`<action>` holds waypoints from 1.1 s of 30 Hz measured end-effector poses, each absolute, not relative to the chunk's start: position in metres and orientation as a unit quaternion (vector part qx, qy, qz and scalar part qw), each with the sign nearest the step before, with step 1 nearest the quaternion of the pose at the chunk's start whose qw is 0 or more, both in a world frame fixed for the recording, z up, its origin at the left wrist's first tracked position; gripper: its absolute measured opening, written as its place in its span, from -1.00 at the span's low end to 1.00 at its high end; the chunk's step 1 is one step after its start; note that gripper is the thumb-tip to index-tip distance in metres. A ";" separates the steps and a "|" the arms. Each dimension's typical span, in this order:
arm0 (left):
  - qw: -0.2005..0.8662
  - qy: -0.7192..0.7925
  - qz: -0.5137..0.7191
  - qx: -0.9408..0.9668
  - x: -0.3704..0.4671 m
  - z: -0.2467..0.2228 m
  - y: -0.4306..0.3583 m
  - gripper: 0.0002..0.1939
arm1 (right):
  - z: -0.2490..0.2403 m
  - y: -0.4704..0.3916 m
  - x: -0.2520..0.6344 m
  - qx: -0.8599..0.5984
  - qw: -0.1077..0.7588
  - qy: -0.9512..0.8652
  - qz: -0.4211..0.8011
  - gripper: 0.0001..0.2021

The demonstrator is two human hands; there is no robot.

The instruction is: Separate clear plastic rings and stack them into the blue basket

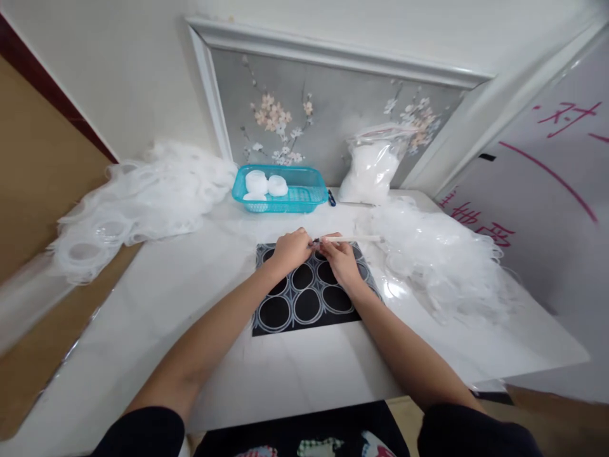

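Head: between white piles (432, 260), right hand (341, 255) pinches stick (356, 239); left hand (292, 249) curled, hold unclear.

On the table (190, 273): sheet (307, 307) under hands (293, 249), basket (304, 206) behind, bag (371, 170) right of basket, heap (157, 190) left, second heap (438, 257) right.

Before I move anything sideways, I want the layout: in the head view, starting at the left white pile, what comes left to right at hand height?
Left white pile, left hand, right hand, right white pile, white panel with red writing.
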State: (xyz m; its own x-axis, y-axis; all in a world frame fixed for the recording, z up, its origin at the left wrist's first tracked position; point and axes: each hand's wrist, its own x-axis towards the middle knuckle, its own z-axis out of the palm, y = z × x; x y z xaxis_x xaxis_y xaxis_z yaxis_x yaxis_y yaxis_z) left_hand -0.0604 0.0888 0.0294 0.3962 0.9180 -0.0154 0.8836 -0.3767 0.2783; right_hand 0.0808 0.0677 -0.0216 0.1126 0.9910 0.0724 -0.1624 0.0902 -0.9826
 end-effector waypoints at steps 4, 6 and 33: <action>0.117 0.560 0.081 0.817 -0.063 0.026 0.094 -0.75 | -0.030 0.072 0.081 -0.458 0.597 -0.440 0.491 -0.68; 0.112 0.568 0.091 0.810 -0.067 0.023 0.098 -0.75 | -0.034 0.074 0.081 -0.454 0.598 -0.437 0.495 -0.70; 0.138 0.643 0.109 0.746 -0.089 0.020 0.116 -0.78 | -0.010 0.060 0.075 -0.592 0.365 -0.637 0.333 -0.81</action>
